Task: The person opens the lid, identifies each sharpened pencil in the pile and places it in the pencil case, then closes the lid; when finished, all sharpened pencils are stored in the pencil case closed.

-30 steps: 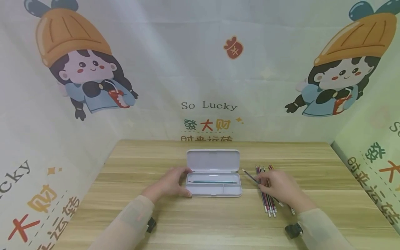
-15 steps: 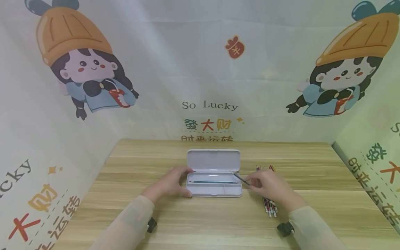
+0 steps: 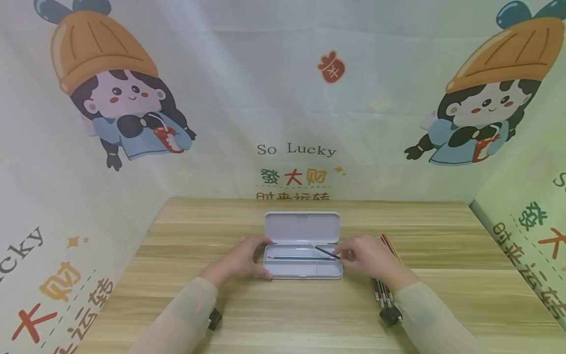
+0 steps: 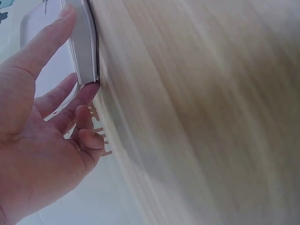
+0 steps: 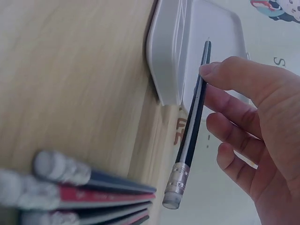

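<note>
A white pencil case (image 3: 289, 269) stands on the table with its lid (image 3: 302, 227) tipped back. My left hand (image 3: 239, 258) holds its left end, thumb at the front corner and fingers at the back. In the case's rear compartment lies a teal pencil (image 3: 300, 258). My right hand (image 3: 367, 256) pinches a dark striped pencil (image 5: 191, 124) between thumb and forefinger. That pencil slants over the case's right part, its tip toward the lid hinge and its eraser end sticking out below the fingers in the right wrist view.
Several pencils (image 3: 382, 291) with white erasers lie bundled right of the case, partly hidden under my right hand and wrist. Red and yellow pencils (image 3: 390, 244) show behind that hand. A printed cloth (image 3: 296, 108) hangs behind the wooden table (image 3: 212, 216).
My right hand has moved left from the loose pencils to the case, carrying the dark pencil, which now reaches over the rear compartment. The left hand stays at the case's end.
</note>
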Available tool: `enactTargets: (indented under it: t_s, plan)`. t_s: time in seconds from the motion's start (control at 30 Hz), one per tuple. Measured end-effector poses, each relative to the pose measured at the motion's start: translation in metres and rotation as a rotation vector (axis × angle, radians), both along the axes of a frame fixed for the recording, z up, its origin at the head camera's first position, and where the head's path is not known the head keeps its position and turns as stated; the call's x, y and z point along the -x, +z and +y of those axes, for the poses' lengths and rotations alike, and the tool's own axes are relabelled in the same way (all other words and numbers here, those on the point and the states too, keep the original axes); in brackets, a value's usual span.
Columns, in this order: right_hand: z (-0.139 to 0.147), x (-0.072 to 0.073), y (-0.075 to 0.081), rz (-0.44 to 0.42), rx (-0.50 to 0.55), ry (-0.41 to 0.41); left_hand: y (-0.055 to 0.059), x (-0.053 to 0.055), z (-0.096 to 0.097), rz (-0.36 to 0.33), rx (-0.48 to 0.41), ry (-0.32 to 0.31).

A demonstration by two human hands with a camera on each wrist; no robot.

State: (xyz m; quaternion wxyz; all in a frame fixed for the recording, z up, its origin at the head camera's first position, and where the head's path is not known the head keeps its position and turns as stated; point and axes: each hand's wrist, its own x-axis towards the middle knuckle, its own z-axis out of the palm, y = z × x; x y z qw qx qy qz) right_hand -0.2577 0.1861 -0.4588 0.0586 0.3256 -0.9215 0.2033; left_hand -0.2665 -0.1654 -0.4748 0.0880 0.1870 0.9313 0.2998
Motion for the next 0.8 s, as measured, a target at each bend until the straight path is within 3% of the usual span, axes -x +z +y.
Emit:
enactTargets:
  t_s: [0.33,0.57,0.8]
  plan:
    - [-0.016,0.007,0.001,-0.037,-0.050,-0.011,0.000,0.000,0.000,0.015,0.006,-0.006]
    - [-0.022,0.016,-0.001,0.020,-0.062,0.065,-0.001,0.001,0.005,0.016,0.011,-0.012]
    - [-0.036,0.025,0.002,-0.023,-0.087,0.085,-0.002,0.002,0.005,0.019,0.005,-0.010]
